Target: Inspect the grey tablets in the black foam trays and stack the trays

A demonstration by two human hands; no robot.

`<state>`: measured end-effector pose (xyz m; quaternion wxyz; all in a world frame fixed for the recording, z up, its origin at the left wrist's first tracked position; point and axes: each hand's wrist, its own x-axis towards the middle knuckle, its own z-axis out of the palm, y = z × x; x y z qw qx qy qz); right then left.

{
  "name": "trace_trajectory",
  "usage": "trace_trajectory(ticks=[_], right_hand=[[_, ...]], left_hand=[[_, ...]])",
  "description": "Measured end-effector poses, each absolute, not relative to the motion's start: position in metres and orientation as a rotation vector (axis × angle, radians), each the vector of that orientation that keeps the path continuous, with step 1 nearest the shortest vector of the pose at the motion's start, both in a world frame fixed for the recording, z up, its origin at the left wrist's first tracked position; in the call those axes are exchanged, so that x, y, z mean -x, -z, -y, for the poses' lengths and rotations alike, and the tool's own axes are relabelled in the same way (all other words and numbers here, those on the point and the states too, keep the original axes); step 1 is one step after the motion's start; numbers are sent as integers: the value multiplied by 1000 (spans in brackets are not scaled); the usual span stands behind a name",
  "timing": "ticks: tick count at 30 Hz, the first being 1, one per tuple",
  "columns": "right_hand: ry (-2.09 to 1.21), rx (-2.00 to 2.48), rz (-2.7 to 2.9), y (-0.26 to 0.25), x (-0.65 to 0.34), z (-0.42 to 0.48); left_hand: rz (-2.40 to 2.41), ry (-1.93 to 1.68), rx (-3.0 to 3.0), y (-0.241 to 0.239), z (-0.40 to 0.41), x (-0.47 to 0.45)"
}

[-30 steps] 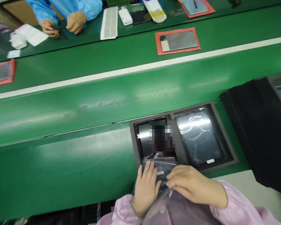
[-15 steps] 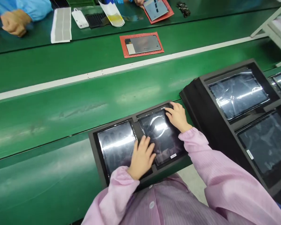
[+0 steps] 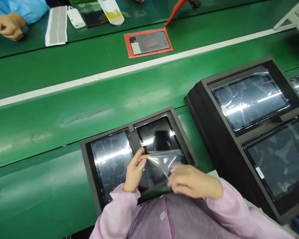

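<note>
Between my two hands a clear protective film (image 3: 165, 158) is stretched, raised over the right-hand screen panel. My left hand (image 3: 135, 169) pinches its left corner between thumb and fingers. Curled around the film's other side is my right hand (image 3: 193, 181), partly blurred. Beneath lies a glossy black screen panel (image 3: 158, 132), its lower part covered by the film and my hands. Beside it, a second screen panel (image 3: 112, 156) still has a smudged film on its face. Both rest in the recesses of a dark foam tray (image 3: 89, 176).
At right stands a stack of dark foam trays (image 3: 201, 116) holding film-covered panels (image 3: 251, 98). Across the green conveyor (image 3: 84, 116) runs a white strip (image 3: 89, 79). Beyond it, a panel sits on red bubble wrap (image 3: 168, 49). A co-worker's hand (image 3: 8, 26) is at far left.
The film has come off the right-hand panel's face and is now held up between my hands. My right hand moved from the panel's far corner toward my body. Far red wrap was lifted.
</note>
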<state>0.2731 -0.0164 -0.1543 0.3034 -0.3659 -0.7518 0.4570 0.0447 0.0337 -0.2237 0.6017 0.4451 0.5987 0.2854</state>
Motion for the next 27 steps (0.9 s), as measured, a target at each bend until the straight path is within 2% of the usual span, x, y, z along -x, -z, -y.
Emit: trace_trajectory(ticks=[2, 4, 7, 9, 11, 13, 15, 17, 19, 21, 24, 27], right_hand=[[-1348, 927, 1710, 150, -283, 45], [-1162, 1141, 1603, 158, -293, 56], [-759, 1533, 1843, 181, -297, 48], [-686, 1722, 1980, 193, -290, 36], [-763, 1880, 1941, 199, -279, 20], [-1014, 1917, 1740, 198, -268, 1], [-1362, 1768, 1367, 191, -260, -21], [-1563, 1542, 889, 183, -258, -46], [-1556, 1400, 483, 175, -262, -66], [-1512, 1375, 306, 169, -271, -75], [-1491, 1443, 393, 163, -289, -61], [-1318, 1547, 464, 162, -301, -28]], left_hand=[[-1261, -565, -976, 217, -32, -37], [-1197, -570, -851, 212, -33, -34], [-1266, -689, -629, 209, -42, -41], [-1341, -755, -657, 211, -53, -50], [-1415, -765, -873, 215, -65, -58], [-1465, -690, -1207, 219, -76, -63], [-1459, -577, -1480, 222, -83, -64], [-1445, -512, -1550, 221, -89, -62], [-1454, -534, -1419, 218, -93, -60], [-1444, -588, -1201, 212, -95, -59], [-1432, -600, -903, 199, -93, -60], [-1581, -671, -704, 188, -82, -67]])
